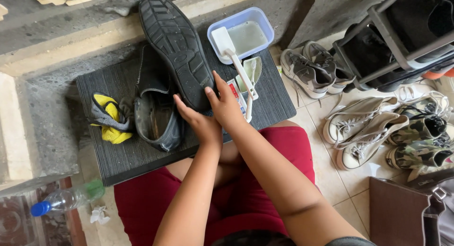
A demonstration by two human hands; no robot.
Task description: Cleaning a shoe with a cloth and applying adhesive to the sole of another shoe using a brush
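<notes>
Matt ridged rubber shoe sole (177, 49), ribbed dark mat (137, 156), translucent plastic tub (262, 21).
</notes>
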